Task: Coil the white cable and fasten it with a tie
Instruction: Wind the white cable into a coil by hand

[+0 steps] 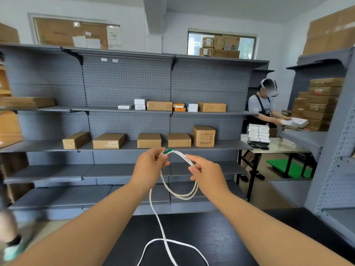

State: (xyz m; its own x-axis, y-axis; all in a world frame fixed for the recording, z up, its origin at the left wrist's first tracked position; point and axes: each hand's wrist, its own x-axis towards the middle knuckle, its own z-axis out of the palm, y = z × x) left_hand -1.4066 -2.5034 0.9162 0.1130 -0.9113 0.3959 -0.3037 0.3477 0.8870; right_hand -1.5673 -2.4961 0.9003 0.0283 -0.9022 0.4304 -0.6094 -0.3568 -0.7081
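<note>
- Standing across the back wall, the grey perforated-metal shelving (126,77) carries brown cardboard boxes (109,141) on its middle shelves.
- The left hand (151,166) is raised in front of the shelving, its fingers curled round the top of the coil and grasping it.
- A small green piece (168,151) pokes out just above those fingers. I cannot tell whether it is a plug cap or a tie.
- The thin white cable (184,197) hangs between the two hands in a couple of loops. Its loose tail drops onto the black wood-grain tabletop (240,237) and crosses itself there.
- The right hand (208,175) holds the right side of the loops, fingers bent round the strands.
- Far right, another person (261,110) handles a flat white box (294,122).
</note>
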